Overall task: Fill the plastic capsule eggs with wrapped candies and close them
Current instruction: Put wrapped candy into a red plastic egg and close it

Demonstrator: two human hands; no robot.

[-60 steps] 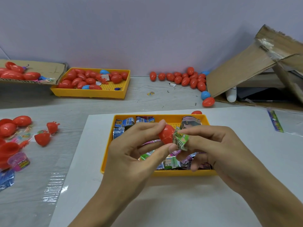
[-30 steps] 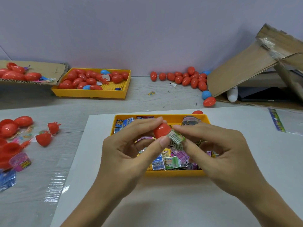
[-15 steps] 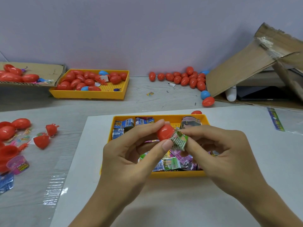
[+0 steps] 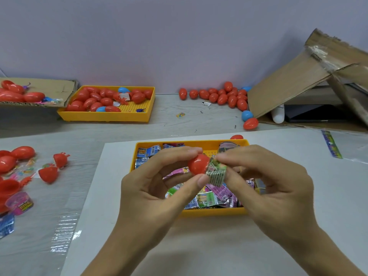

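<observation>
My left hand [image 4: 157,188] pinches a red egg half [image 4: 198,164] between thumb and fingers, above the yellow tray [image 4: 211,213] of wrapped candies [image 4: 207,199]. My right hand [image 4: 264,182] pinches a folded green wrapped candy [image 4: 216,173] and holds it against the open side of the egg half. Part of the candy sits inside the half; how deep is hidden. Both hands hover over the tray on the white sheet [image 4: 199,246].
A second yellow tray [image 4: 107,116] of red and blue eggs stands at the back left. Loose eggs [image 4: 223,97] lie by the wall beside a cardboard box [image 4: 298,82]. Egg halves [image 4: 48,174] and small toys lie at the left.
Both hands have stayed together over the tray, shifting slightly up and down. The right hand keeps working the green candy into the red egg half.
</observation>
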